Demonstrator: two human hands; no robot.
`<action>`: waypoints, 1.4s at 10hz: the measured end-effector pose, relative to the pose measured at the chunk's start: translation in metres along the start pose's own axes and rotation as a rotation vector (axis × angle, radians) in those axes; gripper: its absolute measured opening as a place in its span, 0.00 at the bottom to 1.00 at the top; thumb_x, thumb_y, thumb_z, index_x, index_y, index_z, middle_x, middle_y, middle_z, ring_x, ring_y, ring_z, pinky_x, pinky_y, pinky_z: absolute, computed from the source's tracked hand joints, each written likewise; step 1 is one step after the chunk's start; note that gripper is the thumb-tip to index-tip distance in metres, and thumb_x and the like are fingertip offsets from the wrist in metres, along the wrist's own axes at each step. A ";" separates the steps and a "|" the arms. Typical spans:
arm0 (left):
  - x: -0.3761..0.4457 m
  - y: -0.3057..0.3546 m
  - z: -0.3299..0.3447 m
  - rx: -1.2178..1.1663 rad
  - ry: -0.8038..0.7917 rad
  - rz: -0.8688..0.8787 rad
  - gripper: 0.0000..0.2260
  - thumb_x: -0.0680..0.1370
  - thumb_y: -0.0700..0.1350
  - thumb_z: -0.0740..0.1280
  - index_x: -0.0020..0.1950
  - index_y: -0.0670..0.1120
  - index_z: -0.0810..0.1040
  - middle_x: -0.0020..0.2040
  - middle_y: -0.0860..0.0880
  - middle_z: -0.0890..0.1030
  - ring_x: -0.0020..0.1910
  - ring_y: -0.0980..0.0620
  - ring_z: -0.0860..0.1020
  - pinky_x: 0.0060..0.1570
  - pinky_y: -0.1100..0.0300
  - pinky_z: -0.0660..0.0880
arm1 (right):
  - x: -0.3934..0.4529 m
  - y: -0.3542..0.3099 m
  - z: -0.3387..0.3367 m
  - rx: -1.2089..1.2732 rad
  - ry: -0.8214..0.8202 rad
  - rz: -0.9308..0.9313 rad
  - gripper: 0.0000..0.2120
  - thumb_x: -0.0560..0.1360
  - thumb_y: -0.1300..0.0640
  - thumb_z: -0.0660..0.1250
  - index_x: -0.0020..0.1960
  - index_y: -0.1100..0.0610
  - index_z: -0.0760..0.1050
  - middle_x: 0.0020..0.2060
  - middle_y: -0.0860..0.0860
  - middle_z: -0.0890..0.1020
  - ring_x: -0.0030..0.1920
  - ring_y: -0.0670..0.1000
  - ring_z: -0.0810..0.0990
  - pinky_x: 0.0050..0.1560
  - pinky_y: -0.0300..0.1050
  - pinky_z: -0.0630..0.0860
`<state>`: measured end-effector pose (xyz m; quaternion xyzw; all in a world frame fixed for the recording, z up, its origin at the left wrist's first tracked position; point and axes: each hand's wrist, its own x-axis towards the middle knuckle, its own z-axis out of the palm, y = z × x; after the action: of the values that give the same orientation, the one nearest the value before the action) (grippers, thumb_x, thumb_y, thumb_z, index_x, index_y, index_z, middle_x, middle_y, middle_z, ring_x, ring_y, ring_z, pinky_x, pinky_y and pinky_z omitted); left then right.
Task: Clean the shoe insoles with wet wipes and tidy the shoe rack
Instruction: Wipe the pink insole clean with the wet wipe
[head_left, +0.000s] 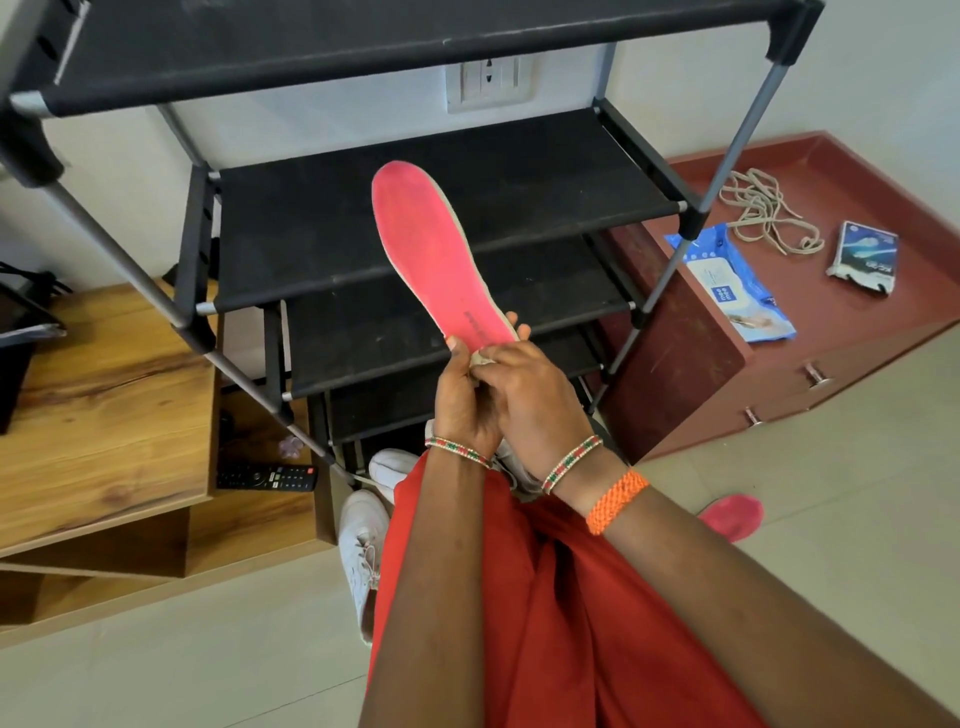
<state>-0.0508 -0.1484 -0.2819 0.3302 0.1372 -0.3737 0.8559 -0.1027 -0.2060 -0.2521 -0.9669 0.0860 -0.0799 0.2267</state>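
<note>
A pink insole (434, 249) stands upright in front of the black shoe rack (415, 218), toe end up. My left hand (462, 400) grips its heel end from below. My right hand (530, 400) pinches a small whitish wipe (480, 358) against the heel of the insole. A second pink insole (735, 517) lies on the floor at the right. The blue pack of wet wipes (732, 283) lies on the red-brown cabinet (857, 332) beside the rack. Two white shoes (363, 551) sit on the floor at the rack's foot.
A tangle of laces (769, 210) and a small packet (865, 257) lie on the cabinet top. A wooden unit (104, 415) stands left of the rack, with a black remote (267, 475) on its lower shelf. My red clothing (545, 623) fills the lower middle.
</note>
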 end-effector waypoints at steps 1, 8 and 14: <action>0.006 -0.001 -0.006 -0.019 -0.073 0.039 0.23 0.82 0.50 0.53 0.71 0.36 0.65 0.63 0.40 0.73 0.54 0.48 0.78 0.64 0.54 0.69 | -0.008 0.001 0.006 0.096 0.168 -0.063 0.13 0.73 0.63 0.58 0.47 0.62 0.81 0.47 0.55 0.83 0.50 0.56 0.79 0.54 0.45 0.75; 0.002 0.000 -0.012 0.066 0.035 0.255 0.11 0.83 0.42 0.53 0.48 0.42 0.73 0.35 0.48 0.79 0.34 0.55 0.78 0.42 0.62 0.76 | -0.008 0.005 -0.006 -0.020 0.179 -0.186 0.08 0.73 0.62 0.62 0.44 0.60 0.80 0.38 0.53 0.82 0.43 0.57 0.78 0.34 0.50 0.79; -0.003 -0.005 -0.004 0.164 -0.033 0.320 0.10 0.83 0.41 0.52 0.57 0.44 0.72 0.43 0.48 0.80 0.40 0.53 0.79 0.37 0.58 0.79 | 0.032 0.004 -0.027 -0.067 0.275 -0.123 0.09 0.74 0.63 0.62 0.44 0.58 0.82 0.38 0.55 0.82 0.42 0.57 0.76 0.38 0.51 0.77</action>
<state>-0.0567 -0.1468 -0.2859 0.4105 0.0379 -0.2481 0.8767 -0.0773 -0.2276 -0.2265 -0.9572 0.0594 -0.2224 0.1752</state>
